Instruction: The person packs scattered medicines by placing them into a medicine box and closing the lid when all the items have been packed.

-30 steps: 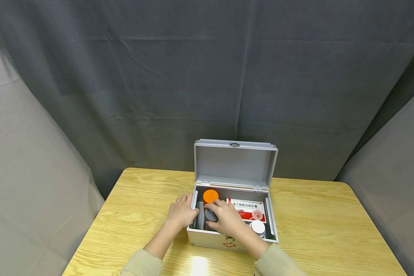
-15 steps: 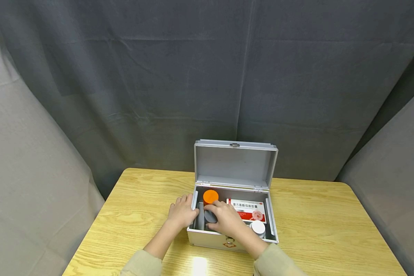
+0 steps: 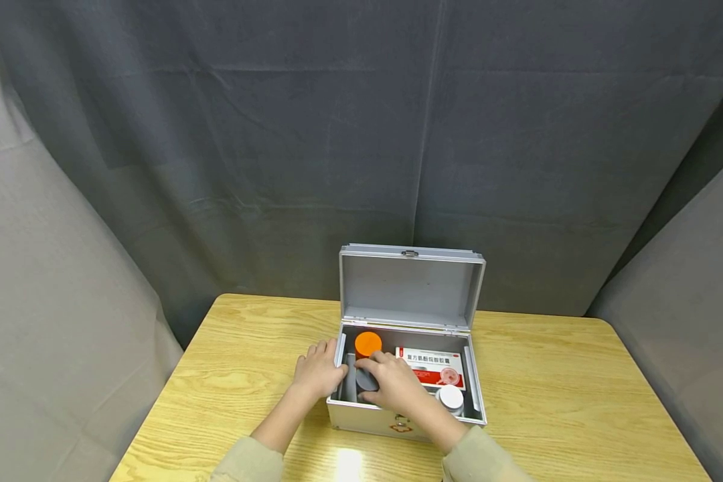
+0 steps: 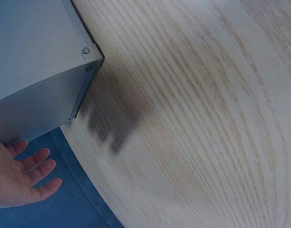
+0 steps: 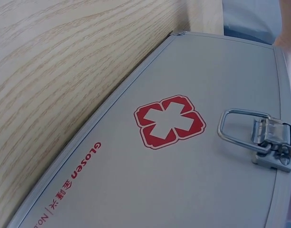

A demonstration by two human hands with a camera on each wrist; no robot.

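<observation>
In the head view a silver metal first-aid case (image 3: 361, 416) stands on the table with its lid (image 3: 411, 289) raised. My right hand (image 3: 397, 383) reaches inside and pinches a round item with a dark grey top (image 3: 366, 379) between thumb and fingers; its lower part is hidden. Just behind it is an orange-topped container (image 3: 368, 343). My left hand (image 3: 318, 368) rests on the case's left rim, thumb at the inner edge, fingers extended outside, as its loosely spread fingers (image 4: 38, 172) in the left wrist view show. A white and red medicine box (image 3: 432, 367) lies at the right.
A white-capped bottle (image 3: 450, 397) stands in the case's front right corner, beside my right forearm. The wooden table (image 3: 554, 388) extends on both sides. Dark grey cloth (image 3: 277, 147) hangs behind it. The front metal latch (image 5: 271, 135) hangs loose in the right wrist view.
My right hand and the grey-topped item have shifted very slightly left and down within the case. My left hand has stayed on the rim.
</observation>
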